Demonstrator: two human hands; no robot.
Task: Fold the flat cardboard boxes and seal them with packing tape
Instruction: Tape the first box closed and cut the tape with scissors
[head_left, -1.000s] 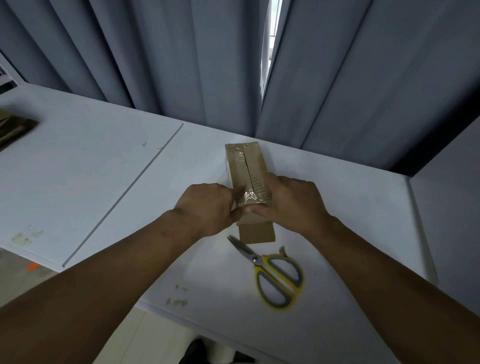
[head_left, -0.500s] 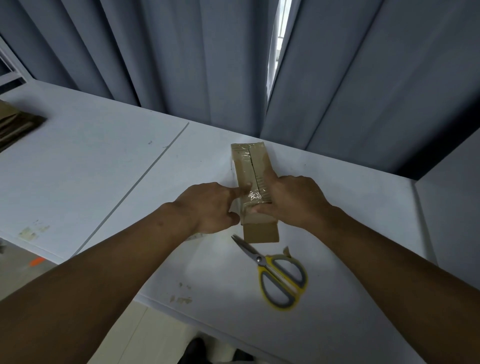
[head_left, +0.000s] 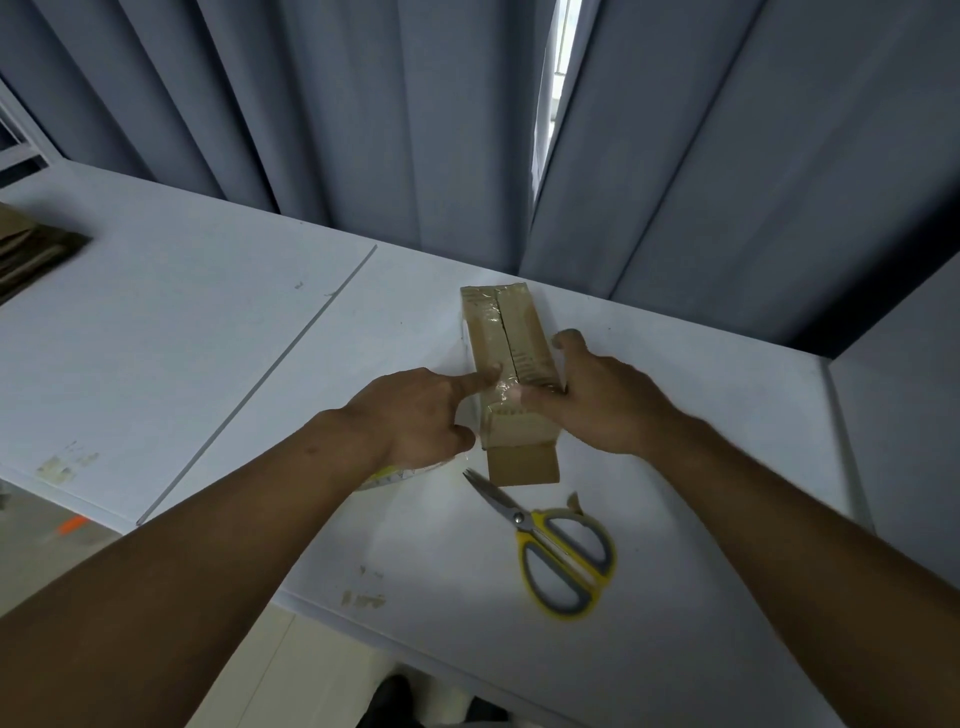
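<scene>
**boxnewbie:** ok so where's the box actually sitting?

**tapeguy:** The cardboard box (head_left: 530, 338) is on the white table (head_left: 208, 338), a bit right of centre frame. Its long side runs away from the camera toward the grey curtains (head_left: 363, 130). There's shiny clear tape (head_left: 491, 332) along the top seam. The flap (head_left: 524, 465) at the near end is open, lying flat on the table.

**boxnewbie:** and the hands?

**tapeguy:** The left hand (head_left: 410, 415) comes in from the lower left. Its index finger is stuck straight out, tip pressing on the box top right by the seam, and the other fingers are curled under. A tape roll (head_left: 395, 475) peeks out from beneath that hand, but honestly I can't tell if the curled fingers have hold of it.

The right hand (head_left: 608, 400) is clasping the near right part of the box. The thumb lies across the top at the near end and the fingers are spread along the right wall, with the index reaching furthest up the frame.

**boxnewbie:** anything else lying around?

**tapeguy:** Yellow-and-grey scissors (head_left: 561, 556) are at lower centre-right, blades pointing up-left at the flap, close to it but not touching. There's also some flat cardboard (head_left: 31, 249) at the left edge of the frame, well apart from everything.
</scene>
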